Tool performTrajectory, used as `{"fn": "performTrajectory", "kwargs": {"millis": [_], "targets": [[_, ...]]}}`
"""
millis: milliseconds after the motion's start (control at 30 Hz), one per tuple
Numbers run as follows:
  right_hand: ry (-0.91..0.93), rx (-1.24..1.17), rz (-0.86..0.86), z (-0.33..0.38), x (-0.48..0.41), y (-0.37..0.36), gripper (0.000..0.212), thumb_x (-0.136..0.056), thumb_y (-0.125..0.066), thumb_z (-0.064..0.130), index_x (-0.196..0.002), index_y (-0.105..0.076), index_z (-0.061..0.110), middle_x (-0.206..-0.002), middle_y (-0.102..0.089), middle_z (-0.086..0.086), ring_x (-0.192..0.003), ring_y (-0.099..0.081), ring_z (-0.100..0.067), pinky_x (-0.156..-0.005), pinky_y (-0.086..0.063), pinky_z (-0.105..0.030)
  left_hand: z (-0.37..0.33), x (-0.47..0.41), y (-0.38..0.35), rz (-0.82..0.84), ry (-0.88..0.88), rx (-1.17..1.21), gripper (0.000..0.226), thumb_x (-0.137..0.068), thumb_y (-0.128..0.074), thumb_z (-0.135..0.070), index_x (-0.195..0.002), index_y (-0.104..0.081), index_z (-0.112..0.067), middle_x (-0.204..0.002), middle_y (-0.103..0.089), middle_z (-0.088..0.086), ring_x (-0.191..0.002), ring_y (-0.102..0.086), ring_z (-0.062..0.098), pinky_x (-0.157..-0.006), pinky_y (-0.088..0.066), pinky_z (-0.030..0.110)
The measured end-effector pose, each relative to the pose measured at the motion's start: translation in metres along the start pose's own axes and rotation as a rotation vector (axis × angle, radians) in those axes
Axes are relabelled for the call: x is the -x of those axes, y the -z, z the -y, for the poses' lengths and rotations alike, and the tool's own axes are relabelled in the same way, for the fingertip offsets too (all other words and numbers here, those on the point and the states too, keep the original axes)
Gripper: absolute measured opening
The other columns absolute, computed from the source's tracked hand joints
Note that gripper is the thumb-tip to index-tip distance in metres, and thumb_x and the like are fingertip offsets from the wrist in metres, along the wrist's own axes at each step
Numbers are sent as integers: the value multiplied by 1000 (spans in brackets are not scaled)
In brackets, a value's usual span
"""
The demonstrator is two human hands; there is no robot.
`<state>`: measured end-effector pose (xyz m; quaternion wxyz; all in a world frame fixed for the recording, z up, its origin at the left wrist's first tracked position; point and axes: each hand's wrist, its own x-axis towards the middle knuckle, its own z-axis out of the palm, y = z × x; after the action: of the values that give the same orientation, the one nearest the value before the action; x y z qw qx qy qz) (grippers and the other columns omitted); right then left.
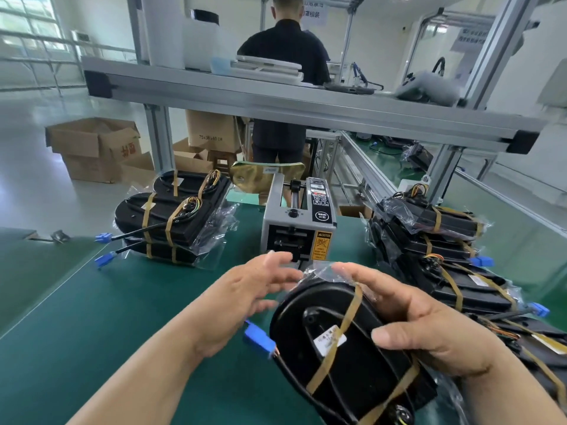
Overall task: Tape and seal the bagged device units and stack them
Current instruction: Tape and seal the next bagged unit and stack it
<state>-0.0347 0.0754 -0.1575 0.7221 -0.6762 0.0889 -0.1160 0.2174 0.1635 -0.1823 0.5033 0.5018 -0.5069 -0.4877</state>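
Observation:
My right hand (420,326) grips a black bagged device unit (334,357) near the table's front, thumb on top and fingers curled over its far edge. Amber tape strips cross the unit, and a blue connector (259,338) sticks out at its left. My left hand (245,299) hovers with fingers spread just left of the unit, close to the bag's loose top, holding nothing. Straight ahead stands the grey tape dispenser (297,222). A stack of taped units (171,219) lies at the left. Another pile of bagged units (438,256) lies at the right.
The green table mat (122,317) covers the bench. An aluminium frame beam (276,102) crosses overhead. A person in dark clothes (285,87) stands behind the bench with their back turned. Cardboard boxes (95,148) sit on the floor at the left.

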Motion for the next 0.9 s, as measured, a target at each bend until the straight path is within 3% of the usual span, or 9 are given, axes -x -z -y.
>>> {"fn": "performTrajectory", "kwargs": {"millis": [100,200,300,367,433,567,667,767,900], "targets": [[53,-19,58,5,-3,-5,84,-87,-52,-13,-156,-27,29,-154,-38,-25,-139,-39,-48,-115,-33,-54,-5,17,4,221,2,93,81,-84,-61,-66,-146,-42,-17,-136,-62,10,-128,-57,33,-110,-39,55],[17,27,21,7,-10,-10,85,-87,-53,-12,-153,-30,36,-149,-44,-26,-135,-43,-50,-114,-32,-61,-5,29,9,259,-2,10,78,-73,-79,-38,-143,-48,-23,-136,-63,6,-127,-57,34,-104,-43,57],[-86,102,-53,10,-28,-19,69,-87,-65,1,-145,-46,34,-139,-59,-15,-128,-56,-38,-105,-48,-46,-1,37,14,56,-47,-24,49,-77,-76,-22,-124,-65,-32,-118,-72,4,-100,-69,21,-76,-55,41],[-127,265,-284,13,-45,-24,50,-81,-78,17,-126,-65,33,-119,-72,-1,-111,-69,-18,-89,-57,-27,5,42,25,-88,-49,71,43,-81,-77,-18,-123,-68,-21,-114,-74,9,-102,-70,24,-85,-55,38],[-158,404,-493,12,-59,-24,46,-71,-86,39,-114,-72,29,-105,-76,6,-99,-72,-12,-85,-58,-25,8,46,43,-195,-23,196,44,-83,-78,-19,-125,-66,-10,-117,-72,14,-112,-67,32,-94,-55,38],[-263,328,-634,-1,-72,-27,63,-59,-65,65,-113,-69,34,-103,-76,9,-95,-73,-12,-75,-60,-30,2,51,84,-360,6,297,34,-80,-67,-31,-109,-76,-15,-108,-75,15,-88,-72,23,-66,-60,30],[-253,21,-557,-11,-98,-42,72,-56,-71,58,-122,-61,33,-109,-71,-7,-83,-75,-23,-65,-59,-38,-11,41,113,-465,5,330,36,-79,-66,-37,-101,-77,-12,-95,-75,13,-66,-70,16,-48,-53,25],[-125,-30,-594,-8,-143,-49,82,-54,-83,45,-130,-54,32,-101,-65,-9,-70,-69,-15,-60,-57,-30,-34,16,142,-524,36,345,45,-76,-68,-42,-103,-73,-7,-90,-75,12,-69,-73,20,-55,-58,34],[-28,-44,-712,14,-210,-40,53,-85,-76,27,-133,-52,23,-65,-54,4,-52,-52,-7,-57,-48,-21,-61,-27,184,-624,65,323,39,-84,-68,-43,-104,-69,-9,-82,-76,7,-85,-73,25,-64,-61,40]]}}
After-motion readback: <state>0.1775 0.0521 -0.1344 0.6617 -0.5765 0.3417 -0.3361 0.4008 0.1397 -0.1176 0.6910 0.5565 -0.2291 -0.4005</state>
